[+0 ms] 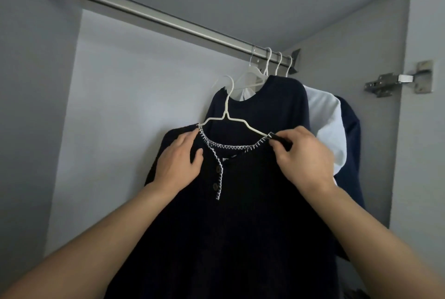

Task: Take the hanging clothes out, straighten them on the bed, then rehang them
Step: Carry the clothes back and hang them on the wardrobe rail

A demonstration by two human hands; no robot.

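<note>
The dark top (240,214) is pinched by both hands, left (178,163) and right (303,156), fingers closed on its shoulders, so it sits straight on the white hanger (228,115).

**Dark knit, white stitching**

We are seeing a black henley top (240,214) showing white zigzag stitching along its neckline and placket, with dark buttons (216,186). Its hanger (231,119) is looking white. Behind it we are seeing a navy shirt (272,106), a white garment (325,125), another navy one (351,154), a silver rail (149,13) and pale grey walls (120,81).
</note>
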